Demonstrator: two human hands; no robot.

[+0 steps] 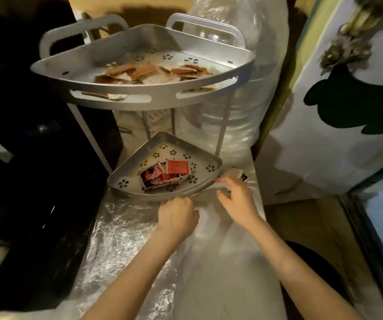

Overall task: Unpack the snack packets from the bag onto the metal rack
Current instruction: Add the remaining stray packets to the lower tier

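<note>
Two hands low in view, forearms reaching up over a crinkled clear bag (pixel 126 229) spread on the tabletop (pixel 253 165). Left hand (pixel 177 218) curled into a closed grip at the near edge of the rack's lower tray (pixel 114 179), seemingly pinching clear film; hard to tell whether anything else is in it. Right hand (pixel 238 199) half open, fingers loosely bent beside the tray's right corner, holding nothing that shows, thumb tip just beside the rim.

Just past the right fingers, loose packets (pixel 234 174) on the tabletop, outside the tray: one pale, one dark with red. Probably next to move. Likely very light, flat and limp, with slick film that slides; best pinched by an edge or corner seam, or scooped several at once. Little risk of breakage, more of slipping away or scattering.

Inside the lower tray, a heap of red, black and white packets (pixel 165 174), small and square, overlapping loosely on flower-shaped perforations.

Farther up, the top tray (pixel 139 98) of the metal rack, carrying flat orange-brown and white packets (pixel 153 72) in a scattered layer, some showing through the front slots. Behind it, a large clear water jug (pixel 243 107).
</note>
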